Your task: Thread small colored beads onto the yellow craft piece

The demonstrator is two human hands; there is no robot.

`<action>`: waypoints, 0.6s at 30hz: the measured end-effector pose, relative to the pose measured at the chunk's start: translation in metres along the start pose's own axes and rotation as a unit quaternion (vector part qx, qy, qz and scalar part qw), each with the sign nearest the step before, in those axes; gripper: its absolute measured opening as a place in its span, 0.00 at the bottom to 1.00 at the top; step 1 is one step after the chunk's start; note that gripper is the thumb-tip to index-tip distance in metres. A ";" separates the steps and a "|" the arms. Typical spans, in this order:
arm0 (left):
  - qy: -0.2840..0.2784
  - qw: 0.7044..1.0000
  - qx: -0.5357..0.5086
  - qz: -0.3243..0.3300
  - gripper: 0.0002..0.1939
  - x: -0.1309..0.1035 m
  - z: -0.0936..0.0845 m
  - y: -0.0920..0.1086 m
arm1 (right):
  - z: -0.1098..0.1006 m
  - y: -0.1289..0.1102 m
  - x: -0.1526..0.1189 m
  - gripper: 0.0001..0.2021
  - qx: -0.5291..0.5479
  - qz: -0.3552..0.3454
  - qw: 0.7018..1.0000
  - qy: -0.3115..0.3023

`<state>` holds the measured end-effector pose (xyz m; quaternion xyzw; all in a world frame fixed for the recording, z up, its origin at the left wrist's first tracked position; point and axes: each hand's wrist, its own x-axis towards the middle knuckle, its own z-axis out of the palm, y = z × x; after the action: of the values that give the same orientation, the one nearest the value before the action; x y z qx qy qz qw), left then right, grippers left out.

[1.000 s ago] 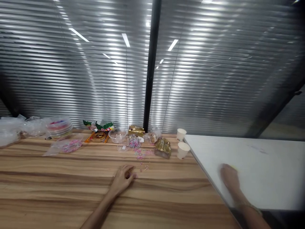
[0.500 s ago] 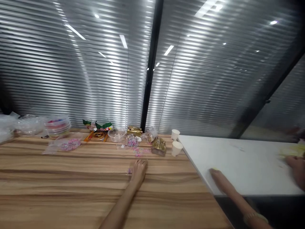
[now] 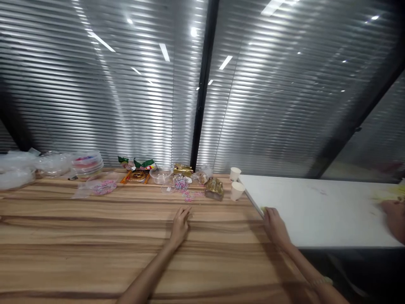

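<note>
My left hand [image 3: 180,223] lies flat on the wooden table [image 3: 79,236], fingers stretched toward a scatter of small pink and coloured clips [image 3: 191,195] a little beyond it. It holds nothing that I can see. My right hand [image 3: 274,226] rests palm down at the seam where the wooden table meets a white table [image 3: 316,211]. A small yellowish thing [image 3: 262,209] shows at its fingertips; it is too small to tell what it is.
Two white paper cups [image 3: 236,191] stand by the white table's corner. Gold foil packets [image 3: 214,188], a clear bowl [image 3: 160,175], snack wrappers [image 3: 136,164], a bag of pink clips [image 3: 101,186] and stacked clear tubs [image 3: 87,162] line the blinds. Another person's hand [image 3: 394,215] is at far right.
My right hand slid left across the white table to its left edge. My left hand moved forward off the loose clips near it and now lies stretched flat.
</note>
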<state>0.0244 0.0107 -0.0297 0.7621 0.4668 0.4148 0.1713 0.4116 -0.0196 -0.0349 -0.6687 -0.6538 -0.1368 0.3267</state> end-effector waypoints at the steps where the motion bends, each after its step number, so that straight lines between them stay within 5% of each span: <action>1: 0.014 0.999 -0.044 -0.011 0.18 -0.004 -0.005 0.000 | 0.003 -0.024 -0.001 0.11 0.064 0.007 0.998 0.003; 6: 0.058 0.959 -0.260 -0.101 0.10 -0.011 -0.014 -0.003 | 0.039 -0.151 -0.013 0.14 0.352 0.055 0.930 -0.091; 10: 0.062 0.931 -0.327 -0.148 0.11 -0.008 -0.008 -0.013 | 0.076 -0.226 -0.011 0.15 0.443 0.074 0.882 -0.140; 13: 0.069 0.913 -0.363 -0.175 0.15 -0.007 -0.006 -0.018 | 0.093 -0.253 -0.007 0.15 0.460 0.065 0.873 -0.150; 18: 0.078 0.883 -0.411 -0.214 0.18 -0.007 -0.009 -0.017 | 0.090 -0.257 -0.010 0.15 0.499 0.053 0.845 -0.182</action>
<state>0.0062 0.0122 -0.0384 0.4707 0.4181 0.5804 0.5165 0.1406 0.0109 -0.0418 -0.4614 -0.6454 0.3500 0.4981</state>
